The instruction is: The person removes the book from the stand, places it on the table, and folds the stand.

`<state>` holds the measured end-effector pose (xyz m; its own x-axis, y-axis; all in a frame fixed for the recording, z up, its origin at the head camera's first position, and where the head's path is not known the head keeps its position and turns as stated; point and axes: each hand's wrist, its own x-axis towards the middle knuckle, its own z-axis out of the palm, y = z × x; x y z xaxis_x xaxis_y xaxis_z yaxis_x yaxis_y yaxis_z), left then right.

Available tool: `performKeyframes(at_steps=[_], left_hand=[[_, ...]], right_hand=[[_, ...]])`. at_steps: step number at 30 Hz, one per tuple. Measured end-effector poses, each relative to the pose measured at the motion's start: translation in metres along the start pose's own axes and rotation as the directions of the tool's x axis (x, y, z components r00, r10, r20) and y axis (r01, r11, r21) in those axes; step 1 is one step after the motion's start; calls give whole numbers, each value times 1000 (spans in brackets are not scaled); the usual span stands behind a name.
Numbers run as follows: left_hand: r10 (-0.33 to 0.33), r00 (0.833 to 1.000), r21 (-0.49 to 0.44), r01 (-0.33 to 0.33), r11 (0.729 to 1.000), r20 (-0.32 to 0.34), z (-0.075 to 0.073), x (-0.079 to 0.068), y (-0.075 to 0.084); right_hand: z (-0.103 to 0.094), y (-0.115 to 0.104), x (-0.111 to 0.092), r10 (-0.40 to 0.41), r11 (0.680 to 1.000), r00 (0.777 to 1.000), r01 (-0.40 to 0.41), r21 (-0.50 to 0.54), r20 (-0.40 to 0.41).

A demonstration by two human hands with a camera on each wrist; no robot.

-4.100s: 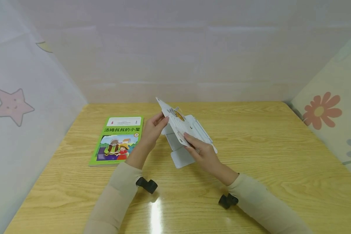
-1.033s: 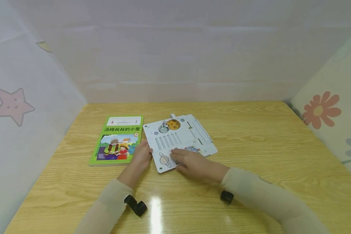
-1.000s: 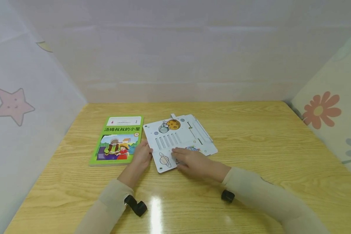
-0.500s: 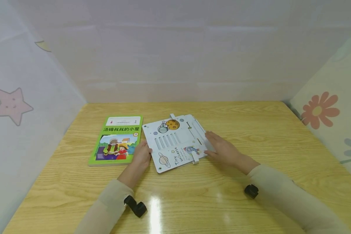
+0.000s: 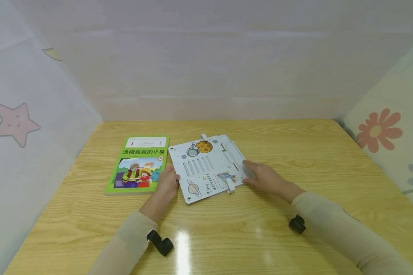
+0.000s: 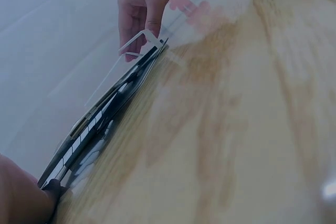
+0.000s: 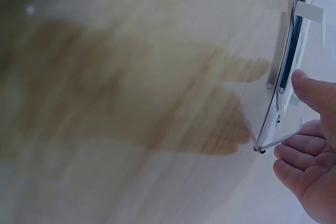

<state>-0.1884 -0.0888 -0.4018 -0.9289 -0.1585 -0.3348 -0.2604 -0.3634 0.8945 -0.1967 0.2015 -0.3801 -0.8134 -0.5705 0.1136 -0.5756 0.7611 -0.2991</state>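
Observation:
A white folding book stand (image 5: 211,168), printed with planets, a rocket and "Tiny universe", lies folded nearly flat on the wooden table. Its left edge is in the grip of my left hand (image 5: 166,185), thumb over the edge; the fingers beneath are hidden. At the opposite end, my right hand (image 5: 268,179) holds the ledge end of the stand between thumb and fingers. Seen from the right wrist, the thumb is beside the stand's side and the slightly curled fingers of the right hand (image 7: 310,166) are at the ledge. A white page clip (image 5: 230,185) juts from the near edge.
Left of the stand lies a green storybook (image 5: 137,168) with Chinese lettering, close to my left hand. The wooden table (image 5: 306,160) runs back to a pale cloth wall (image 5: 213,68), with patterned cloth on both sides.
Earlier both hands held the stand tilted up; it now lies flat. My right hand has moved from its printed face to the right end, uncovering the lettering and clip. The left hand keeps its hold.

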Motion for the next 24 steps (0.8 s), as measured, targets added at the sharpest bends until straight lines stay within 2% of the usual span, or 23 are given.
performKeyframes(at_steps=[9, 16, 24], left_hand=[[-20, 1000, 15, 20, 1000, -15, 1, 0, 0], [-14, 1000, 3, 14, 1000, -1, 1, 0, 0], [-23, 1000, 13, 23, 1000, -20, 1, -1, 0]], right_hand=[[4, 2, 1, -39, 999, 999, 39, 32, 26], [6, 3, 3, -45, 999, 998, 44, 20, 50], [8, 2, 5, -59, 998, 997, 60, -7, 52]])
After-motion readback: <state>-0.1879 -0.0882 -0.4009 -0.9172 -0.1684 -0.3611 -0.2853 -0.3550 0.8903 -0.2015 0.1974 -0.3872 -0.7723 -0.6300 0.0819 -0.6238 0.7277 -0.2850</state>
